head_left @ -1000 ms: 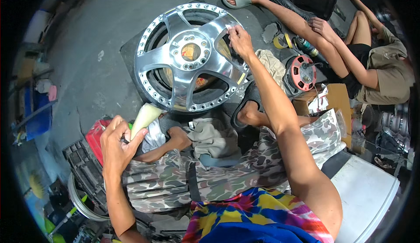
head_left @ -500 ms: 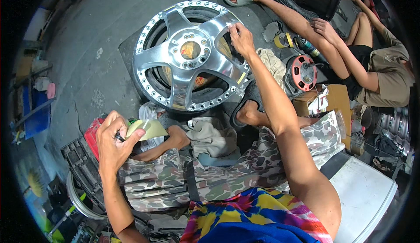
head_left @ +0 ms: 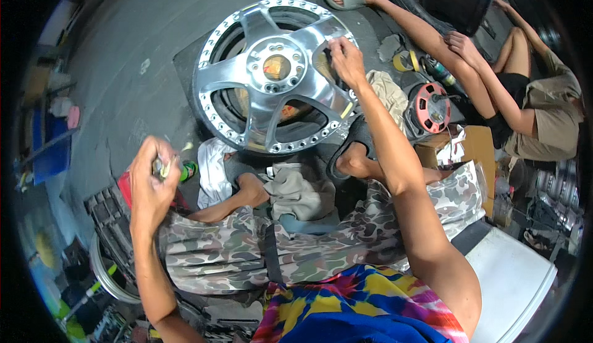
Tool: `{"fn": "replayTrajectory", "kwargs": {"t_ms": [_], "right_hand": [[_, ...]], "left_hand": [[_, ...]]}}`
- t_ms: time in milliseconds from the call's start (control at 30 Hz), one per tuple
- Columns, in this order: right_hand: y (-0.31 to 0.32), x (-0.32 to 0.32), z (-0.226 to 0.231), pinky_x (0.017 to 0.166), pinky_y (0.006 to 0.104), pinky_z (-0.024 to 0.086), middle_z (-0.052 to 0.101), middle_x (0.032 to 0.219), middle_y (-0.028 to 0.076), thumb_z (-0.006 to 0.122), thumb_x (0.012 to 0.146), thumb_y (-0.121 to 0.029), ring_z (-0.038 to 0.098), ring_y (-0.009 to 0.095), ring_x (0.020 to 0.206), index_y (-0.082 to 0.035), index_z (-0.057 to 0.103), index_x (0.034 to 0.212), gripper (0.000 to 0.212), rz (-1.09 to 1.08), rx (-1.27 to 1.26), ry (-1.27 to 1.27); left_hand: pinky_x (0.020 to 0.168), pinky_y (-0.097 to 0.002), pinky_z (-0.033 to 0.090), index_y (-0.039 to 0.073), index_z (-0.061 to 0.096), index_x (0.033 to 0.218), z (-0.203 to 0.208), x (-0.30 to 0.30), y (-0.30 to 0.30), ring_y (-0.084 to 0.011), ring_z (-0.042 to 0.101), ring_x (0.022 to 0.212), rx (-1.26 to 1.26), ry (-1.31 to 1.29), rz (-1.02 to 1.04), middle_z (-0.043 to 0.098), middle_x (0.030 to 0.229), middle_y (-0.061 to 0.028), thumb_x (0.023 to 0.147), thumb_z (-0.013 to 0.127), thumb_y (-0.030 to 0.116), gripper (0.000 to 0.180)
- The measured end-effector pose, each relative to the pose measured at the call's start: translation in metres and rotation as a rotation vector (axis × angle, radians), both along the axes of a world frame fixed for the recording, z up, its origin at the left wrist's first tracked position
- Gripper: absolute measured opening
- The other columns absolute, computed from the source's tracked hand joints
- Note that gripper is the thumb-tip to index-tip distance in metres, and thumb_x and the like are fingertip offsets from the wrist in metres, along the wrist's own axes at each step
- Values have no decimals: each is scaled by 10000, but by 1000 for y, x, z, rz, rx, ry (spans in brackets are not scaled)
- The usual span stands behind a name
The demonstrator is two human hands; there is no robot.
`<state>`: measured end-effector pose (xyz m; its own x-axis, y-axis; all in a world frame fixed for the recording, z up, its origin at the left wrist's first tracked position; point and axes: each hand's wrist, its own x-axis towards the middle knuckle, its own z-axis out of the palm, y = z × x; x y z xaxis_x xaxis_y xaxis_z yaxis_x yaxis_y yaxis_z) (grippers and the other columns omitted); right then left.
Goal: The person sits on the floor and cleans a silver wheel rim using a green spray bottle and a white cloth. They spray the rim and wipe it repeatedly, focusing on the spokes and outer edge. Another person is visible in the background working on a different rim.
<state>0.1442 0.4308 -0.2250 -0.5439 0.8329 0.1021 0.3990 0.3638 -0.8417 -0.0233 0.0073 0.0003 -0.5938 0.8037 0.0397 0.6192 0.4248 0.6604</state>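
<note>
A polished alloy wheel rim (head_left: 238, 77) with five spokes lies face up on the floor in front of me. My right hand (head_left: 349, 62) is closed at its right side, with the fingertips against the upper right spoke. Whatever is pinched there is hidden or too small to name. Raised to the left of the wheel, my left hand (head_left: 151, 185) is closed on a pale yellow sheet (head_left: 165, 169), now seen almost edge-on and blurred. A short yellow strip (head_left: 346, 109) sits on the lower right spoke near the outer lip.
A grey cloth (head_left: 299, 192) lies between my feet, and a white cloth (head_left: 213, 173) by my left foot. To the right are a red reel (head_left: 430, 108), a yellow tape roll (head_left: 405, 61) and a cardboard box (head_left: 479, 151). Another person's leg (head_left: 411, 22) stretches out at the upper right.
My left hand has risen slightly and turned, so the yellow sheet's face no longer shows. My right hand stays at the same spoke. The whole view has shifted slightly.
</note>
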Motion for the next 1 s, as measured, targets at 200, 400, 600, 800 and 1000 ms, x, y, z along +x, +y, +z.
{"fn": "replayTrajectory", "kwargs": {"t_ms": [200, 400, 600, 800, 1000], "right_hand": [[-33, -14, 29, 842, 425, 542, 746, 953, 212, 628, 1033, -346, 721, 342, 897, -10, 706, 1060, 346, 40, -81, 50], [-91, -61, 49, 868, 492, 529, 710, 1027, 219, 664, 1007, -264, 689, 414, 973, -13, 680, 1053, 256, 295, 71, 71], [-111, -102, 6, 744, 416, 529, 696, 879, 187, 624, 1043, -238, 691, 310, 793, 11, 653, 1033, 251, 180, 115, 120], [-121, -111, -15, 678, 369, 538, 718, 839, 108, 636, 1044, -218, 675, 185, 700, -3, 676, 1042, 219, 113, 74, 181], [-126, -111, 14, 752, 439, 526, 688, 894, 153, 687, 983, -174, 669, 309, 799, -16, 656, 1078, 187, 62, 44, 154]], "left_hand": [[760, -329, 482, -7, 712, 875, -14, -50, 28, -175, 618, 814, -140, -176, -85, 706, 906, -107, 908, 784, 190, 212], [660, -357, 470, 40, 691, 828, -62, -97, 85, -193, 590, 686, -297, -158, -256, 683, 824, -110, 855, 854, 263, 278], [754, -313, 530, 52, 701, 974, -107, -99, 118, -129, 677, 825, -80, -423, -214, 644, 790, -8, 846, 788, 94, 160], [785, -359, 553, 56, 799, 1012, -132, -98, 135, -179, 722, 836, -91, -114, -238, 760, 867, -94, 898, 750, 127, 143], [718, -345, 572, 32, 801, 1066, -152, -93, 144, -175, 735, 761, 14, -167, -169, 762, 858, -126, 972, 654, 132, 200]]}}
